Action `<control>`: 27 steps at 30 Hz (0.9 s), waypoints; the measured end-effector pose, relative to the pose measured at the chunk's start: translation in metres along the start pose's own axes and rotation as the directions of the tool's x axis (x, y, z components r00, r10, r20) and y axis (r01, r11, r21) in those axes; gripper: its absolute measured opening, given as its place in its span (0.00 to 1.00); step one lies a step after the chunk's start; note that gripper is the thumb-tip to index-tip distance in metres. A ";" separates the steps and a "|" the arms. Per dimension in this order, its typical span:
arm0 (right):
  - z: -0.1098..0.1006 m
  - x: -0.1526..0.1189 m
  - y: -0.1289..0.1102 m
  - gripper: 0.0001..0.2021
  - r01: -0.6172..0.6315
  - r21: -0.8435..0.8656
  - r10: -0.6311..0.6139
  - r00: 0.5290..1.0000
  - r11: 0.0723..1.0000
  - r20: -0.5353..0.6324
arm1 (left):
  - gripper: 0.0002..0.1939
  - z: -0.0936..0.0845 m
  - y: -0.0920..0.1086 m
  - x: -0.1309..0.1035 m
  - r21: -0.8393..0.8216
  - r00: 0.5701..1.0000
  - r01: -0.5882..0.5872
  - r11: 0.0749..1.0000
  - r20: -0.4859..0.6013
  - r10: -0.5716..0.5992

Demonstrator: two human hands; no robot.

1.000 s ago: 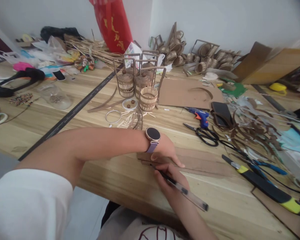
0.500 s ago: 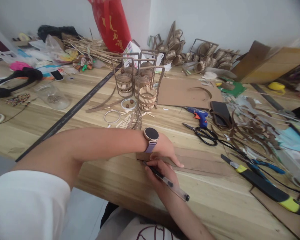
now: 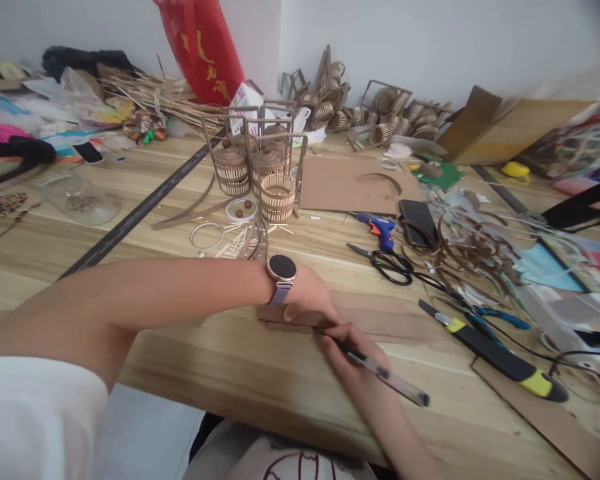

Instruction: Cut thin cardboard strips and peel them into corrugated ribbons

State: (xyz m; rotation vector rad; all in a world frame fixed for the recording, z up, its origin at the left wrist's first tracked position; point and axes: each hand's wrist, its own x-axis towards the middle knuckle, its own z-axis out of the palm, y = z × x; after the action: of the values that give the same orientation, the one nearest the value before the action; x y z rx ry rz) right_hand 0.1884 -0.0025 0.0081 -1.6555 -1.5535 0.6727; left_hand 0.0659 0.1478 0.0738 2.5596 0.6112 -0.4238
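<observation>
L to R. Basket (image 3: 277,199) stands rear of L hand (image 3: 307,290), open-topped, no lid on it. L hand presses flat on card (image 3: 380,320), thumb apart from fingers, not gripping. Card lies flat on table (image 3: 220,360), nr front edge, partly under L hand. R hand (image 3: 360,383) is clamped on pen (image 3: 380,369), tip at card's near side.

Progress (judged): marking under way, approx. part done. Dark line runs from card's L end to abt pen tip; drawn stroke or layer edge, can't tell. Stretch R of tip shows no clear mark, so prob. outstanding. Scissors (image 3: 370,254) and knife (image 3: 495,350) lie untouched to R.

Card condition: brown, long, narrow, surface matt; a lengthwise seam or crease visible R of hands; R end blurred.
</observation>
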 end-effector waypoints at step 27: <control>-0.122 0.054 0.096 0.08 0.594 -0.503 -0.453 0.804 0.628 0.385 | 0.33 0.019 0.005 -0.042 0.229 0.995 -0.059 0.972 -0.069 0.077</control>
State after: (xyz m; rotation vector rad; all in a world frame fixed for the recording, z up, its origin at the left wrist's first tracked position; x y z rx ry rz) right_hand 0.3489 0.0321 0.0077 -1.4213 -2.4787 0.0140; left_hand 0.0290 0.1198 0.0759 2.8170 0.5262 -0.3912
